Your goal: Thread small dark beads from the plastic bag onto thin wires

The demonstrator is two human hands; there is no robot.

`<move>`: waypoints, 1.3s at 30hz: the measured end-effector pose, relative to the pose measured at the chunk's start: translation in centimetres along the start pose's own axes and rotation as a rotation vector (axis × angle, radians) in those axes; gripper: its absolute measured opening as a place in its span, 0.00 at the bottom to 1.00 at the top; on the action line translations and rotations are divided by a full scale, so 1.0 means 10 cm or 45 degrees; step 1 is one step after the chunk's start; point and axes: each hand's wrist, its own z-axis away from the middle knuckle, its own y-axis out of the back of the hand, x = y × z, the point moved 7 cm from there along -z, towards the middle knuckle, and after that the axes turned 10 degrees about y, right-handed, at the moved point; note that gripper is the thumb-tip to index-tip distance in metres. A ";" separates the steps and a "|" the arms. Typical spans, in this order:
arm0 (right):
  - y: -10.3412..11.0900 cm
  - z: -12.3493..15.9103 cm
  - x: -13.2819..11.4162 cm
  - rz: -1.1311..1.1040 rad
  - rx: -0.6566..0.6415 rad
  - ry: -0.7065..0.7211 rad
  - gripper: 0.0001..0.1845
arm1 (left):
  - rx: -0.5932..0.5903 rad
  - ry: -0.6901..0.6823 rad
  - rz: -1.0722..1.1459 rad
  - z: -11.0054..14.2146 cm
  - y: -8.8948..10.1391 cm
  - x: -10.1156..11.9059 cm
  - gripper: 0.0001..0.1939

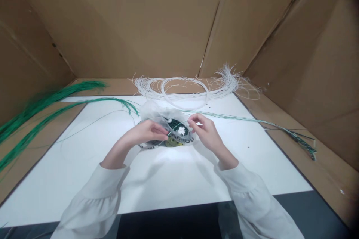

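Observation:
A thin pale green strand point(175, 128) runs slantwise between my two hands. My left hand point(150, 132) pinches it at its lower left part, thumb and fingers pressed together. Higher up on the right, my right hand point(202, 129) pinches the strand near its other end. Just behind and below the hands lies a translucent plastic bag point(157, 111) with dark lettering. Inside or at its mouth show dark green small pieces point(174, 124), a white clump point(181, 131) and something yellow-green point(172, 142). My left fingers hide part of the bag.
Bundles of green strands point(64, 110) curve in from the left. Coiled white strands point(185, 91) lie along the back. Thin green strands point(238, 117) stretch right, ending in dark beaded-looking tips point(304, 145). Cardboard walls point(140, 22) surround the white board point(174, 179) on three sides.

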 end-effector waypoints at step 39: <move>-0.43 -0.01 0.17 1.026 -0.176 0.468 0.08 | 0.427 -0.192 0.423 0.00 -0.08 0.17 0.17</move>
